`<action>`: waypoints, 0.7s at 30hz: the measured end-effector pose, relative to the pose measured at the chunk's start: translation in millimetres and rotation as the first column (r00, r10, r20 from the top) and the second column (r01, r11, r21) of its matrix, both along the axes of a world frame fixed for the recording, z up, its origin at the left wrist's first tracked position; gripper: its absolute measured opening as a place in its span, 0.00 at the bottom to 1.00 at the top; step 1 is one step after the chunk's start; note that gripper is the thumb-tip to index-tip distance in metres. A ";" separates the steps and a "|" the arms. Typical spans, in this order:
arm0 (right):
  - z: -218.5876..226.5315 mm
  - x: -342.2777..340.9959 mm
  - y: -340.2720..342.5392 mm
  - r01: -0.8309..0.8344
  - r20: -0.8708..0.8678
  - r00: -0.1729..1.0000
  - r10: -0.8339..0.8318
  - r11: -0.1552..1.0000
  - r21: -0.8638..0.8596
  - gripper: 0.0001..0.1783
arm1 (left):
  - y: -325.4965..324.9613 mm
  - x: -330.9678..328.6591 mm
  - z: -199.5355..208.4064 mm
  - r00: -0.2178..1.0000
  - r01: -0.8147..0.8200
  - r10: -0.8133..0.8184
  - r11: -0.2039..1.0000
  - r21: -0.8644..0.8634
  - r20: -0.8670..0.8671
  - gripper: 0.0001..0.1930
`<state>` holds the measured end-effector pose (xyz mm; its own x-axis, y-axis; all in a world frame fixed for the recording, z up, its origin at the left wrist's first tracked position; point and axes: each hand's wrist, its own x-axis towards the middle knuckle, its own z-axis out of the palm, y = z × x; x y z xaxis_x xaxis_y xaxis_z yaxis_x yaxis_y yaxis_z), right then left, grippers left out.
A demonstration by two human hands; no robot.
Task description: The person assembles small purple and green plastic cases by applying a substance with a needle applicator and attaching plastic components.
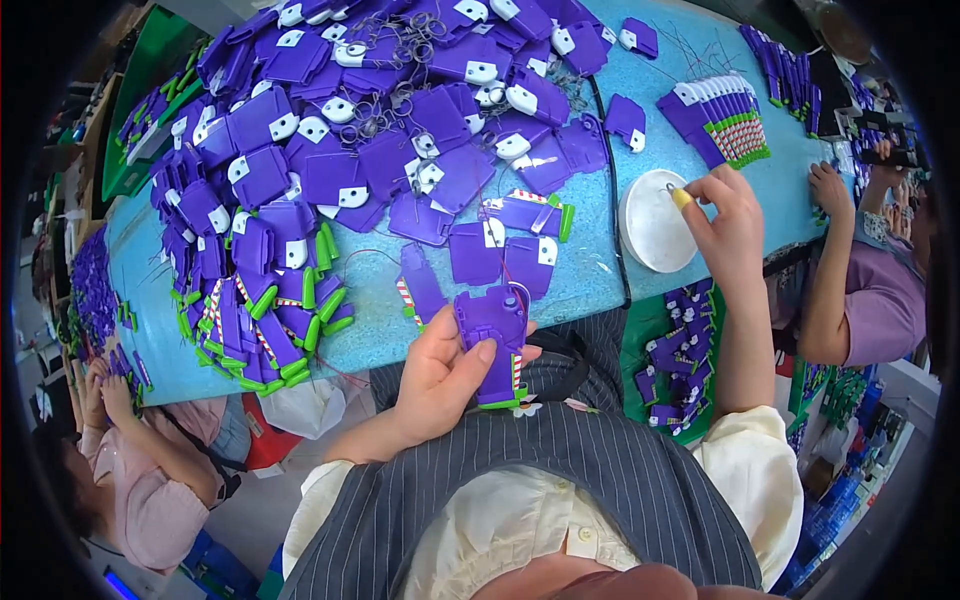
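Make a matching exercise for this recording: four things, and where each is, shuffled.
1. Purple plastic casing with striped strip
2. Shallow round white dish
3. Fanned row of purple-and-white plastic pieces
4. Thin black cable

A. Beyond the right hand, toward the far side
B. Held in the left hand
C. Along the blue tabletop, left of the dish
D. Beside the right hand's fingers

Pairs: 1-B; 2-D; 3-A; 4-C

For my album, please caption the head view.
Left hand holds a purple part; right hand at a white dish.
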<state>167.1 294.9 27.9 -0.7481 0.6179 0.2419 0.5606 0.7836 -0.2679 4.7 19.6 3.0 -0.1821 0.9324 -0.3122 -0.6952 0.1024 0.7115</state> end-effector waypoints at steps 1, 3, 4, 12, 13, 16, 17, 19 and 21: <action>3.9 -1.9 -4.4 -0.017 -0.005 1.000 0.017 1.000 -0.004 0.04 | -2.1 -1.0 -0.1 1.000 0.009 -0.009 1.000 0.020 -0.008 0.18; 21.3 -1.4 -18.4 -0.016 -0.176 0.984 -0.003 0.994 -0.109 0.04 | -4.3 -4.1 1.9 1.000 0.009 -0.009 1.000 0.007 0.009 0.18; 29.9 0.8 -26.7 0.015 -0.161 0.986 -0.043 0.985 -0.171 0.04 | -5.7 -5.1 3.6 0.999 0.025 -0.025 1.000 -0.001 0.029 0.19; 21.5 -28.1 -105.0 -0.441 -0.526 0.847 0.076 0.652 -0.616 0.03 | 17.7 5.6 20.2 0.996 -0.010 0.020 0.993 0.120 -0.085 0.18; 17.9 -28.9 -106.2 -0.464 -0.528 0.846 0.074 0.589 -0.661 0.03 | 18.6 7.0 21.2 0.996 -0.016 0.027 0.993 0.115 -0.089 0.18; 0.5 -25.5 -111.6 -0.522 -0.561 0.827 0.027 0.406 -0.750 0.03 | 16.8 10.8 22.8 0.990 -0.045 0.061 0.991 0.126 -0.124 0.18; -2.3 -24.7 -113.4 -0.562 -0.591 0.806 -0.042 0.265 -0.784 0.03 | 15.1 12.0 22.1 0.990 -0.035 0.051 0.992 0.121 -0.132 0.18; -1.7 -22.1 -114.9 -0.546 -0.567 0.814 -0.122 0.168 -0.821 0.03 | 12.5 14.2 20.1 0.990 -0.021 0.037 0.993 0.116 -0.135 0.17; -8.8 -14.9 -109.6 -0.534 -0.538 0.836 -0.106 0.064 -0.843 0.04 | 11.0 16.1 17.8 0.987 0.019 -0.009 0.998 0.064 -0.159 0.17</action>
